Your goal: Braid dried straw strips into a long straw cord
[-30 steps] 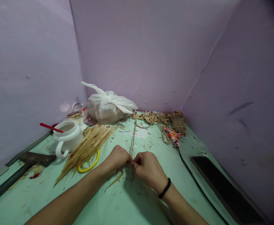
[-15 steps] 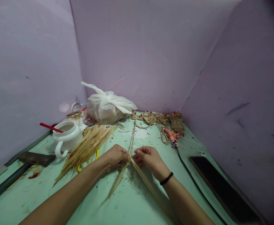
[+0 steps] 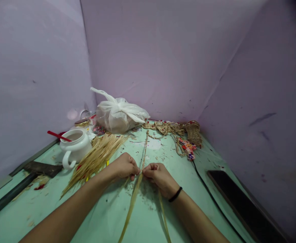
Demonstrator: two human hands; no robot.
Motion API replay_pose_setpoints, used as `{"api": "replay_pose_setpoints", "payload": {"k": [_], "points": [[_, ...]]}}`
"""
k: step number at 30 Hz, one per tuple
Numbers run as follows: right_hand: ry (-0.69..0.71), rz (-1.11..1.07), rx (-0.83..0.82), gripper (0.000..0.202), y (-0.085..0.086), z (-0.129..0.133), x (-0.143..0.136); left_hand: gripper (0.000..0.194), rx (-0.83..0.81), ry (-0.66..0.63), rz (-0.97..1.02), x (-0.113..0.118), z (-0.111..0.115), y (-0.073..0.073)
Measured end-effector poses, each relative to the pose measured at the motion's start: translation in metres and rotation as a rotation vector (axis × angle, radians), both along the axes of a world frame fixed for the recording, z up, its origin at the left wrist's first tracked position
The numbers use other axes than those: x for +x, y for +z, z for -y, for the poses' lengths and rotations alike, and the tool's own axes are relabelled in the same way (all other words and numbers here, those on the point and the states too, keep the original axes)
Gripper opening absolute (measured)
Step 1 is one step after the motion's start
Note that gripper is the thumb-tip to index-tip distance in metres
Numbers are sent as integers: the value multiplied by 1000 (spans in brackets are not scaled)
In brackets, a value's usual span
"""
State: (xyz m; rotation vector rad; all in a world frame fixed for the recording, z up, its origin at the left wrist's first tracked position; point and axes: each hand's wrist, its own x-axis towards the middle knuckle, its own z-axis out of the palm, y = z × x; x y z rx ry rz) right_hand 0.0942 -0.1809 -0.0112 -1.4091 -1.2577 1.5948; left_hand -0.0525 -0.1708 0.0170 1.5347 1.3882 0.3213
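A thin braided straw cord (image 3: 145, 148) runs from the far part of the green table toward me, and its near end lies between my hands. My left hand (image 3: 127, 166) pinches at that end from the left. From the right, my right hand (image 3: 159, 177) grips there too, thumb and forefinger together. A flat loose straw strand (image 3: 131, 206) trails toward me from between the hands. Another strand (image 3: 164, 216) hangs from under my right hand. Fingers hide the exact crossing point. A bundle of dry straw strips (image 3: 97, 157) lies left of my left hand.
At left stand a white mug (image 3: 75, 148) with a red stick and a dark-handled hatchet (image 3: 43, 169). A tied white plastic bag (image 3: 121, 114) sits at the back. Coiled cord (image 3: 167, 128), a beaded piece (image 3: 188, 147), a black cable (image 3: 208, 192) and a dark slab (image 3: 241, 202) lie right.
My hands have come closer together at the cord's end. The loose strands have shifted, one now running down from between the hands. The view has moved slightly.
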Motion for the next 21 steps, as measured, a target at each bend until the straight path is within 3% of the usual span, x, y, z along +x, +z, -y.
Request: {"api": "replay_pose_setpoints", "payload": {"k": [3,5,8,12,14,16,19,21], "points": [[-55,-73,-54,6,2,3,-4,19,248,-51,-297,14,17,3],[-106,-109,-73,6,2,5,-6,22,435,-14,-498,26,34,3],[-127,-137,-70,5,1,6,-8,24,521,-44,-586,37,50,3],[-72,-189,-67,7,3,5,-6,23,435,-33,-355,25,36,8],[-30,-221,-70,8,6,4,-3,31,418,159,-219,15,21,12],[5,-264,-66,10,8,4,-1,25,241,263,-61,8,10,13],[41,-313,-70,13,7,2,2,19,-124,173,144,7,6,8],[58,-281,-45,14,3,0,2,15,-215,140,171,10,7,3]]}}
